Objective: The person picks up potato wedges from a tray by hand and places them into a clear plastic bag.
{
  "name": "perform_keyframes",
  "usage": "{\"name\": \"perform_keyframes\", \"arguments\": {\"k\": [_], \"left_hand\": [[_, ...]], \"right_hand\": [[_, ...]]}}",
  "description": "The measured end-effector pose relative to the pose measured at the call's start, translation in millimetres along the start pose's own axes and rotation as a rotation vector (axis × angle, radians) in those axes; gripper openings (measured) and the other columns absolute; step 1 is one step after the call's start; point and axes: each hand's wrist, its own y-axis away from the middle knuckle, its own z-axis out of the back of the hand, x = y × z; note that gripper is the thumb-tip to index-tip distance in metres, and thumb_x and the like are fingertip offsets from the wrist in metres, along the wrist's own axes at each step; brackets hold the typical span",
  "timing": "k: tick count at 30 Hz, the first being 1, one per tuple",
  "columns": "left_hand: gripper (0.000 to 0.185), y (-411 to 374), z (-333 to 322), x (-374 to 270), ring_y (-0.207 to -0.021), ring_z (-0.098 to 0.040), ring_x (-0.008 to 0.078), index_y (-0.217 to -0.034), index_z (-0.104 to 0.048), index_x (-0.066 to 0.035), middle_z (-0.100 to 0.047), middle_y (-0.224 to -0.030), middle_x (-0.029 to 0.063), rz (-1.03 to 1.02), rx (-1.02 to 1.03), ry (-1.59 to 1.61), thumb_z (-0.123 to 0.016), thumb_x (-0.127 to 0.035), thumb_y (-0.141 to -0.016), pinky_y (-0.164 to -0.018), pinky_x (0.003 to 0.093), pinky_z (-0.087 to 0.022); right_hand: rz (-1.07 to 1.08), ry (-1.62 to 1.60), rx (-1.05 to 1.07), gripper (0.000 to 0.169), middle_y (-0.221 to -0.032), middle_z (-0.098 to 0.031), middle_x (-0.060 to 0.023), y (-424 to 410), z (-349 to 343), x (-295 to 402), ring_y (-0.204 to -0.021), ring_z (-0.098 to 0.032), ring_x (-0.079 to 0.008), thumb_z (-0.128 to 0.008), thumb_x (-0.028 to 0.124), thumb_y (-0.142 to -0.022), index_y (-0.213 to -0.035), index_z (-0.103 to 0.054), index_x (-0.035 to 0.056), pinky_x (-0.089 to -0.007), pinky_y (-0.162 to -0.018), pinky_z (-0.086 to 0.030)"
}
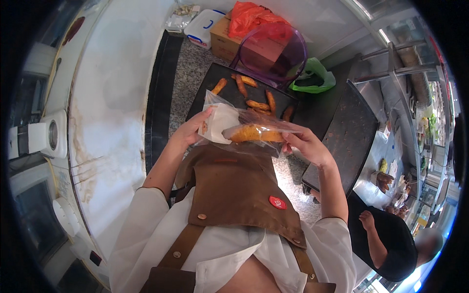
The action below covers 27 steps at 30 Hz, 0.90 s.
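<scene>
My left hand [195, 126] grips a white paper sleeve [220, 122] by its left side, together with the edge of a clear plastic bag [256, 117]. My right hand [306, 143] pinches the other end of that bag. Between my hands, a long golden-brown roasted piece [254, 133], which looks like sweet potato, lies crosswise inside the clear plastic. Its left end meets the opening of the paper sleeve. Just beyond my hands is a black baking tray [205, 82] with several similar roasted pieces [258, 105] on it, partly hidden by the bag.
Behind the tray stand a purple see-through basket [271, 55], a cardboard box [221, 40], a red plastic bag [253, 18] and a green bag [318, 77]. A dark stained tray [348, 124] lies right. A person in black [384, 238] stands at lower right.
</scene>
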Motion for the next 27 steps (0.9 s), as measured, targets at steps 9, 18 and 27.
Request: {"name": "perform_keyframes", "arguments": {"k": [9, 18, 27], "left_hand": [[0.047, -16, -21, 23, -0.112, -0.056, 0.0242, -0.129, -0.046, -0.004, -0.056, -0.123, 0.0124, 0.070, 0.059, 0.140, -0.054, -0.035, -0.093, -0.095, 0.0410, -0.046], [0.058, -27, 1, 53, -0.115, -0.053, 0.0246, -0.135, -0.039, -0.005, -0.052, -0.128, 0.0130, -0.048, 0.200, 0.228, -0.055, -0.039, -0.091, -0.098, 0.0433, -0.044], [0.072, -49, -4, 41, -0.119, -0.050, 0.0250, -0.139, -0.033, -0.006, -0.049, -0.132, 0.0105, -0.107, 0.435, 0.146, -0.061, -0.044, -0.085, -0.099, 0.0424, -0.044]], "right_hand": [[-0.066, 0.125, 0.137, 0.050, -0.098, -0.053, -0.0006, 3, -9, -6, -0.083, -0.050, -0.0100, -0.053, 0.024, -0.095, -0.139, -0.038, 0.0066, -0.0244, -0.074, -0.044], [-0.026, 0.096, 0.255, 0.059, -0.140, -0.037, -0.0101, 12, -30, 32, -0.108, -0.051, -0.0197, -0.058, 0.017, -0.091, -0.141, -0.029, 0.0040, -0.0320, -0.092, -0.043], [0.131, 0.121, 0.183, 0.064, -0.130, -0.044, -0.0092, 18, -36, 48, -0.097, -0.054, -0.0154, -0.061, 0.002, -0.085, -0.141, -0.031, 0.0083, -0.0284, -0.085, -0.046]]}}
